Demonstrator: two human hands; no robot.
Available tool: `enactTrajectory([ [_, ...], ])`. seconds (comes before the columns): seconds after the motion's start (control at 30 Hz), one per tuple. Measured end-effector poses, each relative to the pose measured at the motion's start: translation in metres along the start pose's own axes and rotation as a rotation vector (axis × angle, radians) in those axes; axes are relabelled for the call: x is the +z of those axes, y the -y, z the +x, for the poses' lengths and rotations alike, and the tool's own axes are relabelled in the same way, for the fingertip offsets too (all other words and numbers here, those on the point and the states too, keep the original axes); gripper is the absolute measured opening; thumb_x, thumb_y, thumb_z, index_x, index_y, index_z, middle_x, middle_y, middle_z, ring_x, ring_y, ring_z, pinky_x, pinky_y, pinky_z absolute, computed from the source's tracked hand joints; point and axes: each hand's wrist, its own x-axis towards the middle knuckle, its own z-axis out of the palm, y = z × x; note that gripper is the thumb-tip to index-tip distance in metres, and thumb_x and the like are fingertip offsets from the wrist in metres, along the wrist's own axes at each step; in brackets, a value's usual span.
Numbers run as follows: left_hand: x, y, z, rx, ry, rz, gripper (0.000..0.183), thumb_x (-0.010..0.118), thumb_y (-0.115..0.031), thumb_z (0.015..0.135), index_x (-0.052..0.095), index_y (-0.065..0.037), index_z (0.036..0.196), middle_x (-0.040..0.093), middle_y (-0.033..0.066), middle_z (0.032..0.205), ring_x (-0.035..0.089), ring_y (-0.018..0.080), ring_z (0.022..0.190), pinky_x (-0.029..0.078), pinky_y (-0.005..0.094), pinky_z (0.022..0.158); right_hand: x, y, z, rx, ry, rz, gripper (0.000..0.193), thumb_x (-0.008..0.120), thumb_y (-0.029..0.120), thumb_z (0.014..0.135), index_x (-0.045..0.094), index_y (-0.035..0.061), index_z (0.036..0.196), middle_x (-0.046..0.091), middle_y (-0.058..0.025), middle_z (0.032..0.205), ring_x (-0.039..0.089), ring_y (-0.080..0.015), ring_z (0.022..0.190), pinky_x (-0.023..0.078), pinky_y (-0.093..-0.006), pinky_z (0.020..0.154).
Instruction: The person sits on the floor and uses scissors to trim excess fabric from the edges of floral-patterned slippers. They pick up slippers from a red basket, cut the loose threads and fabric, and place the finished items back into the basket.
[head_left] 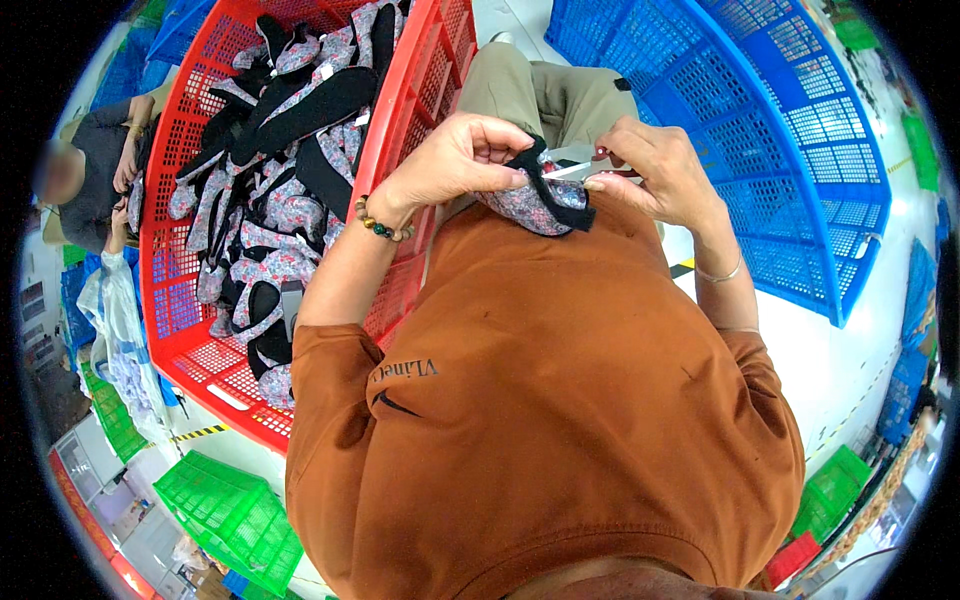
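In front of my lap, my left hand (462,158) is closed, thumb and fingers pinching the black edge of a floral fabric slipper (530,208). The slipper has a grey and pink print with black trim, and its opening is turned up toward me. My right hand (655,172) grips a small pair of scissors (572,171), whose pale blades point left over the slipper's opening. The right thumb lies close to the slipper's right edge. Most of the scissors' handle is hidden by my fingers, with a bit of red showing at them.
Left of me, a big red plastic basket (432,85) holds many similar floral slippers (285,215) with black soles. A blue slatted crate (700,110) stands on the right. A green crate (232,520) is at the lower left. Another person (100,170) sits beyond the red basket.
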Motion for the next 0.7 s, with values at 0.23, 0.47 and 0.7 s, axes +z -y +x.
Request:
enactTrajectory([
  [0.23, -0.004, 0.003, 0.002, 0.131, 0.006, 0.289, 0.031, 0.068, 0.0, 0.071, 0.06, 0.002, 0.102, 0.062, 0.0035, 0.096, 0.056, 0.0082, 0.088, 0.044, 0.023, 0.081, -0.005, -0.011, 0.001, -0.065, -0.013, -0.127, 0.031, 0.065, 0.033, 0.074, 0.055, 0.0041, 0.078, 0.051, -0.0061, 0.064, 0.053, -0.0201, 0.051, 0.039, -0.0288, 0.044],
  [0.47, -0.009, 0.008, 0.005, -0.036, 0.014, 0.182, 0.025, 0.057, -0.009, 0.082, 0.059, 0.003, 0.104, 0.062, 0.0044, 0.097, 0.056, 0.0085, 0.088, 0.044, 0.0226, 0.079, -0.007, -0.007, 0.012, -0.152, 0.067, -0.131, 0.031, 0.065, 0.034, 0.074, 0.055, 0.005, 0.075, 0.049, -0.0057, 0.062, 0.051, -0.0195, 0.05, 0.039, -0.0291, 0.044],
  [0.7, -0.008, 0.005, 0.004, 0.012, 0.149, 0.011, 0.024, 0.054, -0.009, 0.085, 0.058, 0.006, 0.104, 0.061, 0.0053, 0.096, 0.055, 0.0089, 0.088, 0.043, 0.0222, 0.081, -0.004, 0.003, 0.021, -0.216, 0.08, -0.316, 0.031, 0.063, 0.037, 0.074, 0.05, 0.008, 0.072, 0.047, -0.0053, 0.066, 0.053, -0.0219, 0.055, 0.042, -0.031, 0.046],
])
